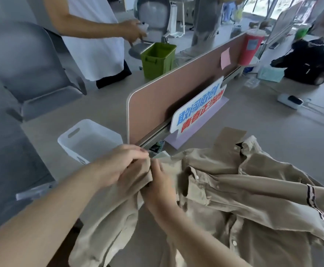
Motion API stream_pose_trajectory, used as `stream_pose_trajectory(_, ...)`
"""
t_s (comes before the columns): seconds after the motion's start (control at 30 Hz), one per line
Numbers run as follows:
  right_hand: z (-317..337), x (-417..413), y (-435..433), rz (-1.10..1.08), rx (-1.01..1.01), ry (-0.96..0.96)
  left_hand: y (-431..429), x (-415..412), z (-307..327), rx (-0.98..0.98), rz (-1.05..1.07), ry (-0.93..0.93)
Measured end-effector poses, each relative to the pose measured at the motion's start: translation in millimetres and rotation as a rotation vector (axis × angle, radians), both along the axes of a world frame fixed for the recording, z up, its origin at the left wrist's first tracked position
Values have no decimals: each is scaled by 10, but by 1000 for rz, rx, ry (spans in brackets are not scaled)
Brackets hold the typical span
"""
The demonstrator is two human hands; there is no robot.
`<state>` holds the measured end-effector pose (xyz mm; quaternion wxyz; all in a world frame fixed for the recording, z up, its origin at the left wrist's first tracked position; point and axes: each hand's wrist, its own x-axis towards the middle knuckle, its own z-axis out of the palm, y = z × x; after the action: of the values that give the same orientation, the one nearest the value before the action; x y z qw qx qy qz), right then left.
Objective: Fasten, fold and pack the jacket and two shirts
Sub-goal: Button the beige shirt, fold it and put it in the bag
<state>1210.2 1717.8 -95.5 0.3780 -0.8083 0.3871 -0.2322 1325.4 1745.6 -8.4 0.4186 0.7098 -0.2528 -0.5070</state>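
- Pale desk point(272, 128) fills the middle of the frame, split by a pinkish divider panel point(176, 89) that runs from the centre toward the upper right.
- Our left hand point(122, 166), low and left of centre, curls its fingers over a bunched edge of the beige shirt point(234, 199).
- Our right hand point(159, 185) touches it on the right, and its thumb and fingers pinch the same edge. Both hands are clamped on cloth.
- The spot between them is blurred. We judge that a button or cuff is being fastened, though we cannot see which.
- The shirt spreads over the lower right of the frame, with its collar toward the divider, white buttons showing and a striped sleeve at the right edge.
- Its lower left part seems to trail off the near edge of the desk.
- A white bin point(92, 139) sits just beyond our left hand, left of the divider.
- One risk is that a small button slips from the pinch because the cloth is bunched.
- Another is that a button goes into the wrong hole, so the front skews and folds badly.
- The trailing part could also drag the shirt off the desk.
- Farther off, a lettered sign point(197, 106) leans on the divider, and a green bin point(157, 58) and a person in a white top point(92, 35) stand in the upper left.
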Motion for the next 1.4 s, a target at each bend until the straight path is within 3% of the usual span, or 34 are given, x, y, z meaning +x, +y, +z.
stream_pose_trajectory(0.07, 274, -108, -339, -250, 398, -364, -113, -6, 271, -160, -71, 301)
stream_pose_trajectory(0.13, 408, -430, -682, -556, 766, -720, -254, -78, 467, -327, -125, 413)
stream_pose_trajectory(0.2, 289, -883, -944, -784, 1109, -1011, -443, -242, 462, -412, -125, 418)
stream_pose_trajectory(0.27, -11, -1332, -1056, -916, 1287, -1156, -655, -552, 242, -320, -122, 251)
stream_pose_trajectory(0.4, -589, -1941, -907, -1087, 1437, -788, -900, -1119, -667, -47, -201, -32)
stream_pose_trajectory(0.47, -672, -2187, -840, -1035, 1322, -461, -928, -1270, -1058, -3, -291, -317)
stream_pose_trajectory(0.57, -785, -2484, -880, -1042, 577, 377, -915, -1345, -1295, -4, -330, -678)
stream_pose_trajectory(0.6, -758, -2506, -900, -965, 323, 561, -917, -1377, -1328, -38, -355, -722)
stream_pose_trajectory(0.63, -724, -2478, -936, -865, 115, 625, -920, -1405, -1359, -81, -389, -743)
stream_pose_trajectory(0.7, -632, -2324, -1056, -642, -163, 567, -911, -1490, -1358, -171, -478, -732)
stream_pose_trajectory(0.73, -621, -2231, -1132, -491, -199, 547, -910, -1533, -1342, -226, -505, -711)
stream_pose_trajectory(0.83, -592, -1973, -1292, -74, -108, 732, -935, -1556, -1303, -364, -500, -638)
stream_pose_trajectory(0.93, -607, -1915, -1386, 15, -39, 808, -977, -1535, -1280, -363, -398, -399)
stream_pose_trajectory(0.97, -595, -1944, -1383, -13, 8, 691, -982, -1541, -1261, -372, -335, -349)
stream_pose_trajectory(1.03, -518, -2059, -1367, -200, 212, 209, -992, -1531, -1230, -496, -186, -500)
stream_pose_trajectory(1.1, -428, -2229, -1418, -569, 490, -293, -988, -1509, -1251, -585, -64, -723)
stream_pose_trajectory(1.2, -552, -2553, -1557, -1120, 795, -685, -964, -1476, -1394, -428, -152, -799)
stream_pose_trajectory(1.3, -763, -2854, -1517, -1262, 918, -461, -827, -1435, -1677, -59, -336, -858)
stream_pose_trajectory(1.4, -830, -3104, -1330, -1192, 872, -146, -667, -1342, -1786, 146, -274, -791)
